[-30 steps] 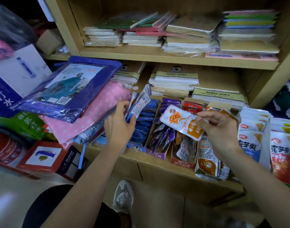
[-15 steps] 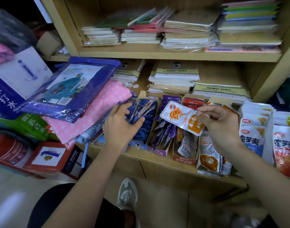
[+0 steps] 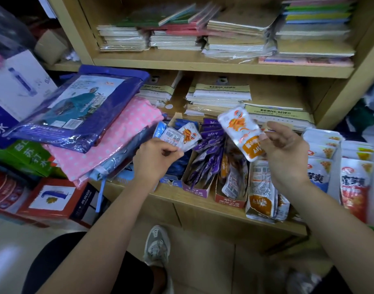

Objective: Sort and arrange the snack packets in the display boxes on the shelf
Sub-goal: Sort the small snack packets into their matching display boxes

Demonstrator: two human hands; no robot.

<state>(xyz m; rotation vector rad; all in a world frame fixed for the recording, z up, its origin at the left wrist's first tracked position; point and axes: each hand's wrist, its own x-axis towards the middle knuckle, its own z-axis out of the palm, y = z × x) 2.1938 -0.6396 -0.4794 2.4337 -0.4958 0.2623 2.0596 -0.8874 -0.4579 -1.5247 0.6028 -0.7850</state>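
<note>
The left hand (image 3: 154,158) is curled near the left end of the shelf (image 3: 177,195), pinching a few small packets (image 3: 181,137) between thumb and fingers just above the blue display box (image 3: 173,183); one packet shows its barcode side, another an orange print. The right hand (image 3: 285,153) grasps a white-and-orange packet (image 3: 241,132) by its right edge, thumb on the face, holding it tilted in the air above the red display box (image 3: 230,201). Between those two boxes stands the purple display box (image 3: 195,190), packed with purple packets (image 3: 207,158); all three boxes sit side by side at the shelf's front edge. Just right of the red box, loose orange-and-white packets (image 3: 261,196) stand upright at the front edge; further right are taller white pouches (image 3: 318,168) and red pouches (image 3: 355,187). Stacked pads (image 3: 220,94) lie along the shelf's back edge; notebooks (image 3: 234,39) fill the shelf above. A purple raincoat package (image 3: 75,115) lies on a pink dotted package (image 3: 109,145) at the shelf's left end.
</note>
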